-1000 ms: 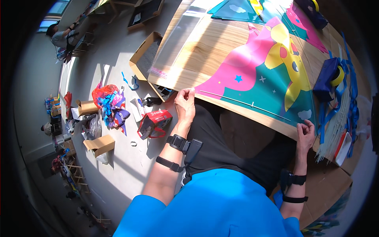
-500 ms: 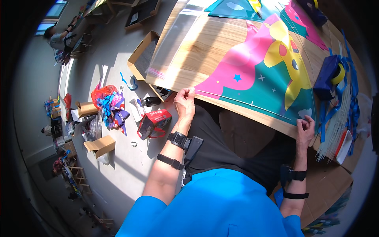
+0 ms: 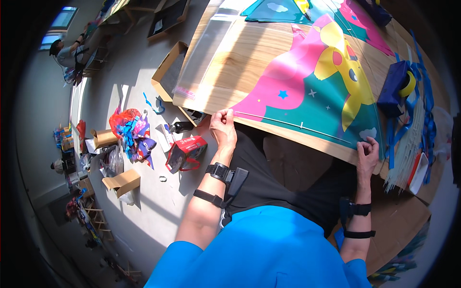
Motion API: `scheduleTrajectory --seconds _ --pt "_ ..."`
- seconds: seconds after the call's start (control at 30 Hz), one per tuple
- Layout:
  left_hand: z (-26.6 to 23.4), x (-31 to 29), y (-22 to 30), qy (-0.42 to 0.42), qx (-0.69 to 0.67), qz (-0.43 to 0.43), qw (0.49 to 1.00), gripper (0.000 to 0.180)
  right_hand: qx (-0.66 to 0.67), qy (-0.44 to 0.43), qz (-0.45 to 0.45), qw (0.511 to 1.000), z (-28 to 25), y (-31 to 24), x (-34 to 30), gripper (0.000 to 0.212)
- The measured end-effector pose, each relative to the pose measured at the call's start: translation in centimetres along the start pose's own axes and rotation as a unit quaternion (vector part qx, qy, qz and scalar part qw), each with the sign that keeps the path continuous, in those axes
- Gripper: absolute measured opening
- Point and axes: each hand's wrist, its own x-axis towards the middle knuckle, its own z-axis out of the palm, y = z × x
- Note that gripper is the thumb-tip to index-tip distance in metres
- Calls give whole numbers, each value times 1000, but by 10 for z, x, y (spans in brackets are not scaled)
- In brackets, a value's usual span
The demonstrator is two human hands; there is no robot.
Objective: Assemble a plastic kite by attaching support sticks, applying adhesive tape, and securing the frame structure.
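A pink, green and yellow kite (image 3: 288,93) with a cartoon animal lies spread on the wooden table in front of me. Along its near edge runs a thin white rod (image 3: 276,121) with a short crosspiece. My left hand (image 3: 223,128) pinches the kite's left corner between thumb and fingertips, just at the table edge. At the other end of the rod, my right hand (image 3: 368,156) has thumb and fingers closed on the near edge, close to a small white cloud print. Whatever sits between those right fingertips is mostly hidden.
A blue tape dispenser (image 3: 394,91) stands right of the kite, by blue ribbons (image 3: 426,77) and a bundle of white sticks (image 3: 402,151). More kites (image 3: 276,10) lie at the far side. On the floor to the left are a red box (image 3: 187,153) and open cartons (image 3: 168,72).
The view has shifted slightly, so the table and kite appear a little further left. Both hands stay at the same corners; the right fingers have moved slightly.
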Motion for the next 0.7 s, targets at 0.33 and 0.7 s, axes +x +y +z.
scheduleTrajectory --seconds 0.33,0.7 --pt "1 1 -7 10 53 39 998 18 -23 14 3 1000 2 -9 1 34" --pt "2 3 -15 16 70 69 995 21 7 15 14 1000 4 -12 -2 35"
